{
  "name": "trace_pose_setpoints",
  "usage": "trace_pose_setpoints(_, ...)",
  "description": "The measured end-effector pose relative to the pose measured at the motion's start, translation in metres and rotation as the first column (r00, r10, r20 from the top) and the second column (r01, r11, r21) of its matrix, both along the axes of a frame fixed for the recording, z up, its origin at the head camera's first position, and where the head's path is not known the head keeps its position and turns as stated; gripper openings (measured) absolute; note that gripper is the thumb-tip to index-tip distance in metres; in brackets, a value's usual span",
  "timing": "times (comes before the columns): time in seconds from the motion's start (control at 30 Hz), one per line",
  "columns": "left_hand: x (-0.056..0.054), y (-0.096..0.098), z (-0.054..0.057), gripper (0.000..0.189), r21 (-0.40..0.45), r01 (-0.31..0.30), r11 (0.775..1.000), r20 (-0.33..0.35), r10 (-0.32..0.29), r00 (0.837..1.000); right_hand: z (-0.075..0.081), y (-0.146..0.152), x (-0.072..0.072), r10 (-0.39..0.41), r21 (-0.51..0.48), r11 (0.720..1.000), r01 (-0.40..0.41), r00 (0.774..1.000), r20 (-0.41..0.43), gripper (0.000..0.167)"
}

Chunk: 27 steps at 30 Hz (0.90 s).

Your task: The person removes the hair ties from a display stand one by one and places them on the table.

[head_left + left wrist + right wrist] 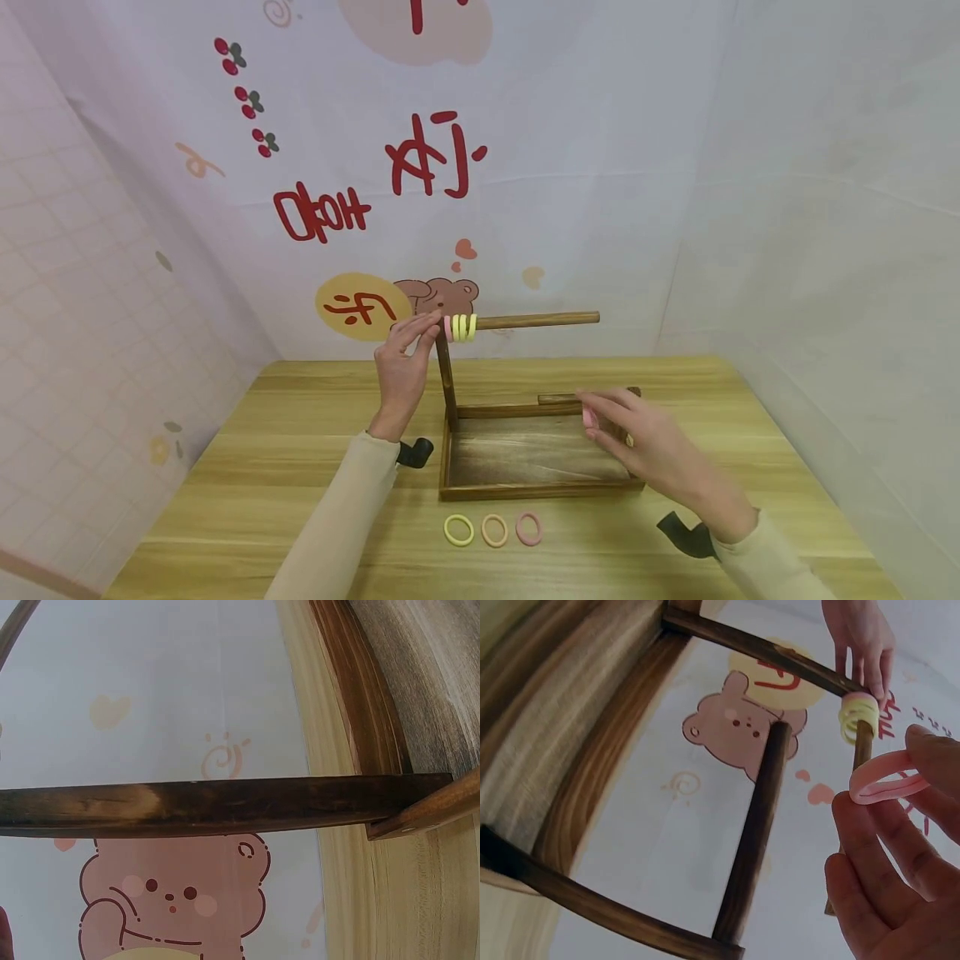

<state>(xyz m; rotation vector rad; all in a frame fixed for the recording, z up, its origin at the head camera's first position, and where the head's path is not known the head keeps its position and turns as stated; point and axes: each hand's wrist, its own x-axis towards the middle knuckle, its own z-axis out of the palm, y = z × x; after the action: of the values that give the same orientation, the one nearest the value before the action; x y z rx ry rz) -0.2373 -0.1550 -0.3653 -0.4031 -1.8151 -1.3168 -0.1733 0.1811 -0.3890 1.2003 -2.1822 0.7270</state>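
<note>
A dark wooden rack (447,383) has an upper rod (540,320) and a lower rod (557,399). One pink and several yellow hair ties (463,327) sit side by side on the upper rod, against the tall post. With thumb and fingertips, my left hand (402,362) holds the top of that post, right beside them. Between thumb and fingers, my right hand (645,437) pinches another pink hair tie (877,769), in front of the lower rod in the head view. In the left wrist view the post (225,806) crosses the frame; the hand is mostly hidden.
In front of the rack, a yellow hair tie (459,545), a peach one (496,546) and a pink one (530,544) lie in a row on the wood-grain table (300,467). A printed white cloth (585,167) hangs behind. Black straps (686,535) are at the wrists.
</note>
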Motion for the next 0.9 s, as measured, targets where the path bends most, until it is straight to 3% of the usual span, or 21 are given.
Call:
trace_pose_setpoints(0.3, 0.0, 0.0, 0.0, 0.023, 0.005, 0.006, 1.0, 0.005, -0.006, 1.0, -0.018, -0.009, 0.016, -0.025, 0.03, 0.999, 0.021, 0.992, 0.122, 0.049)
trace_pose_setpoints(0.57, 0.0, 0.0, -0.001, 0.023, -0.001, -0.006, 1.0, 0.003, 0.006, 1.0, -0.034, -0.014, 0.024, 0.022, 0.047, 0.999, -0.025, 0.997, 0.074, 0.05)
trace_pose_setpoints(0.9, 0.0, 0.001, -0.002, 0.024, 0.0, -0.016, 1.0, 0.0, 0.016, 1.0, -0.053, -0.013, 0.033, 0.038, 0.106, 0.993, -0.052, 0.991, 0.131, 0.05)
